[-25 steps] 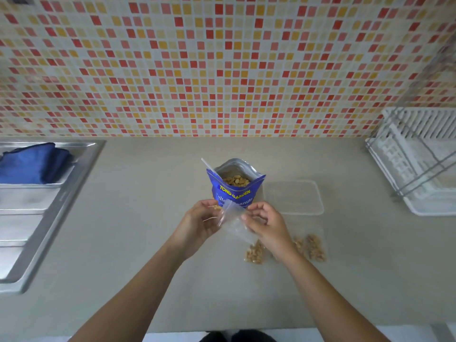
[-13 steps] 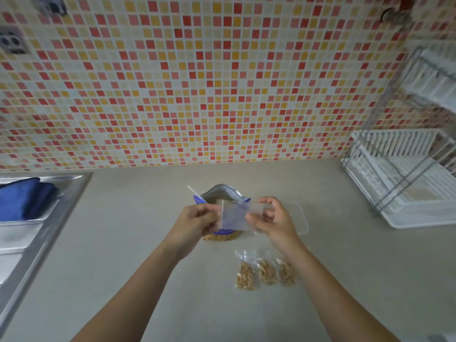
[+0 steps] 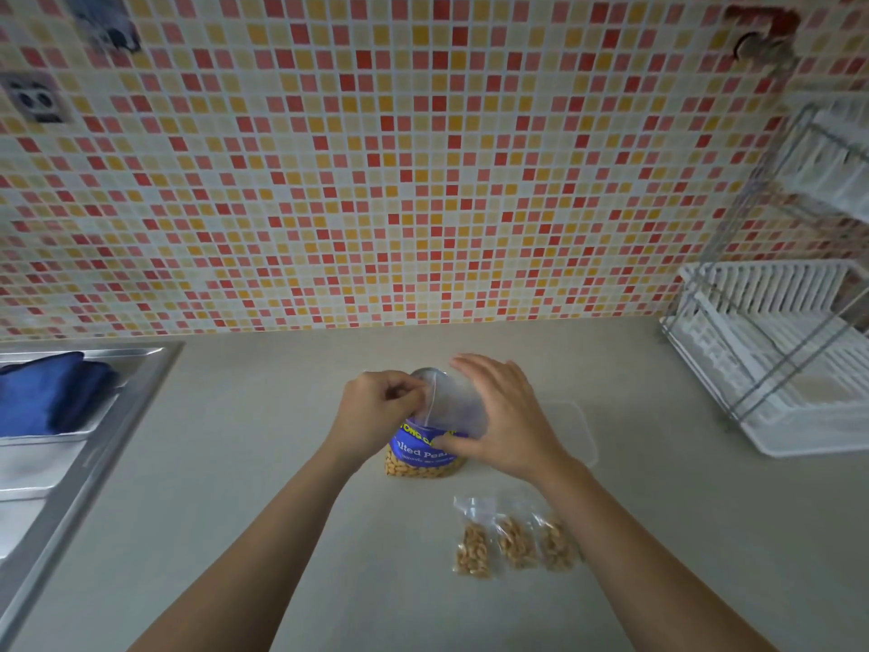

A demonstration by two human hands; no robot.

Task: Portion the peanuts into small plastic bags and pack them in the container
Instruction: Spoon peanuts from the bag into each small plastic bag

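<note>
A blue peanut pouch (image 3: 423,456) stands open on the counter, peanuts showing through its clear bottom. In front of its mouth I hold a small empty clear plastic bag (image 3: 454,407). My left hand (image 3: 376,411) pinches the bag's left edge. My right hand (image 3: 505,416) holds the bag's right side between thumb and straight fingers. A white spoon handle (image 3: 431,398) shows behind the bag. Three small filled peanut bags (image 3: 512,541) lie in a row nearer to me. A clear plastic container (image 3: 576,430) sits right of the pouch, partly hidden by my right hand.
A steel sink drainboard (image 3: 70,463) with a blue cloth (image 3: 49,392) lies at the left. A white dish rack (image 3: 776,360) with a wire frame stands at the right. The mosaic tile wall rises behind the counter.
Both hands have moved with the empty bag up and back over the pouch's mouth. My right hand has spread wider on the bag. The camera has tilted up.
</note>
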